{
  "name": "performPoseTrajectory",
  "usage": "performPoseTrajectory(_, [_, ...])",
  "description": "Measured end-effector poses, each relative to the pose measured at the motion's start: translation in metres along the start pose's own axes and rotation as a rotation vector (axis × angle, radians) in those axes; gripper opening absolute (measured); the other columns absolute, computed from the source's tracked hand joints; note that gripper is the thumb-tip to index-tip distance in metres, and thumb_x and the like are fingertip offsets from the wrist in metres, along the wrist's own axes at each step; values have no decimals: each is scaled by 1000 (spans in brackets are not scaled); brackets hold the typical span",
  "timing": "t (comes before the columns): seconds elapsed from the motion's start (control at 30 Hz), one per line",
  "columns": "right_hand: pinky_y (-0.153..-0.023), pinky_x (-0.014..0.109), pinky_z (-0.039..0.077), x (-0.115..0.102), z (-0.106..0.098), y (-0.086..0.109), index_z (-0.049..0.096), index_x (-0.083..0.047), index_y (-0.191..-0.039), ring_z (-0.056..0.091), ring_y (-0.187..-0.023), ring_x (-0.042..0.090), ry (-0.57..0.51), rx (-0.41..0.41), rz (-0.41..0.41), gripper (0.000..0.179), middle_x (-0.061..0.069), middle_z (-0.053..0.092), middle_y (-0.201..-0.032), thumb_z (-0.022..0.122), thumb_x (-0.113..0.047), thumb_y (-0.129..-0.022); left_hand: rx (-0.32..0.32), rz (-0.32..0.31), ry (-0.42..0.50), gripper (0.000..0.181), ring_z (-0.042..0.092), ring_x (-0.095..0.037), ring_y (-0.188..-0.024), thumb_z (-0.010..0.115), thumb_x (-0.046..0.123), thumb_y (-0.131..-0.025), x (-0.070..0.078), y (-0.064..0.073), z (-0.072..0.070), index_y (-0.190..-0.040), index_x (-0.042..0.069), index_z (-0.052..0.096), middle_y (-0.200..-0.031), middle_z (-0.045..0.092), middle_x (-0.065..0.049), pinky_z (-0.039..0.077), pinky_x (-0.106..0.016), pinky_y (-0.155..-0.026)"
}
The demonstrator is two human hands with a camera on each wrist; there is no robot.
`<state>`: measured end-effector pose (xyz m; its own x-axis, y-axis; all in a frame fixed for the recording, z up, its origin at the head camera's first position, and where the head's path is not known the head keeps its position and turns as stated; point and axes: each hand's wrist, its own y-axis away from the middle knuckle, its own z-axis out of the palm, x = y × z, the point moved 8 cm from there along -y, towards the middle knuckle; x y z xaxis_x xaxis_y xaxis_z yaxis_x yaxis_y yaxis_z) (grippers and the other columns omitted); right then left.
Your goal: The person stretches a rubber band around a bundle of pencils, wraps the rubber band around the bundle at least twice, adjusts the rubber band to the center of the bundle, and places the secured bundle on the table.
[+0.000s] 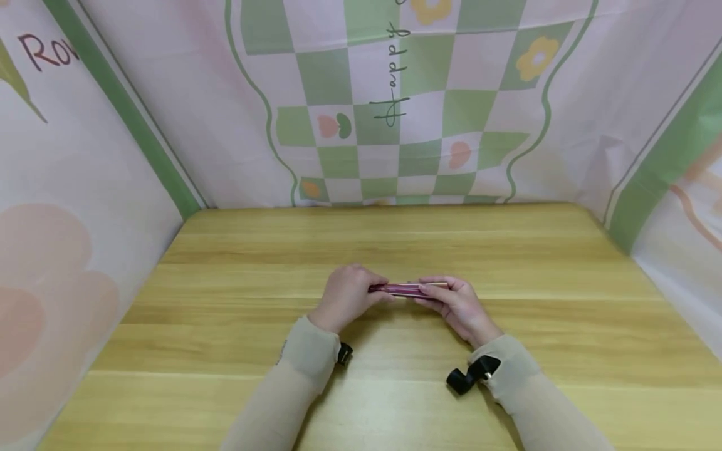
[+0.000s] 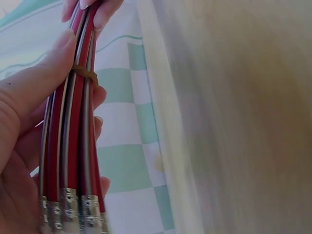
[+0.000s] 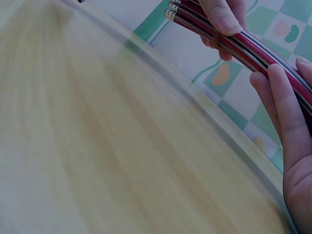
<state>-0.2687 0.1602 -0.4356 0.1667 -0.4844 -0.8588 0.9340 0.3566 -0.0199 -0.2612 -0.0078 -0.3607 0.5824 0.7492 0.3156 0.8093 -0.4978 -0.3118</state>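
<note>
Both hands hold a bundle of red pencils with dark and silver stripes [image 1: 403, 290], level over the table. A brown rubber band [image 2: 85, 73] wraps the bundle, and metal ferrules [image 2: 70, 200] show at one end. My left hand [image 1: 350, 294] grips the ferrule half, its thumb on the pencils beside the band and its fingers behind them. With thumb and fingers my right hand [image 1: 459, 307] holds the opposite half. In the right wrist view the left thumb [image 3: 228, 22] presses close to the band, while right fingers [image 3: 287, 97] lie along the pencils.
Beneath the hands is a wood-grain table [image 1: 395, 244]. A printed curtain with green and white checks [image 1: 375, 125] hangs along its far edge, with more cloth at both sides. Black camera mounts sit on the left wrist [image 1: 345, 354] and right wrist [image 1: 470, 374].
</note>
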Motion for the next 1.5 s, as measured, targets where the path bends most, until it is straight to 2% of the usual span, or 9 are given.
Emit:
performPoseTrajectory(0.3, [-80,27,59,1,1,1,75,-5,-100,74,-91,18,-9,-28,-17,27,11,76,-102,52,9,-97,-36,3,-7,31,70,-14,-83,76,42,-83,4,0,5,-105,20,79,-97,78,4,54,-31,-69])
performPoseTrajectory(0.77, [-80,27,59,2,3,-1,75,-6,-100,74,-92,18,12,-17,-10,26,10,76,-103,53,8,-97,3,24,-24,32,72,-12,-81,74,46,-83,3,1,6,-104,23,79,-95,78,5,54,-30,-63])
performPoseTrajectory(1.0, [-79,27,59,-3,6,1,75,-6,-98,75,-91,18,25,6,-23,26,9,77,-100,54,9,-96,-12,5,42,33,73,-12,-83,75,42,-83,3,1,6,-108,21,78,-99,78,4,54,-29,-63])
performPoseTrajectory(1.2, [-79,26,59,-6,11,1,76,-7,-98,75,-90,17,36,-9,-29,27,9,77,-99,53,9,-96,-17,18,59,36,73,-11,-87,74,43,-83,6,0,6,-111,20,77,-102,77,5,56,-29,-68])
performPoseTrajectory(1.33, [-77,26,59,-9,12,2,76,-6,-97,75,-88,17,35,-12,-42,27,10,77,-98,53,9,-96,-36,6,51,40,73,-11,-87,72,46,-84,6,0,6,-115,20,76,-105,77,5,55,-27,-66])
performPoseTrajectory(1.5, [-78,26,60,-9,9,2,75,-7,-97,75,-88,17,46,-3,-41,28,9,77,-98,52,8,-97,-90,-36,30,42,71,-12,-84,74,44,-85,-2,0,5,-120,21,73,-107,76,5,53,-28,-64])
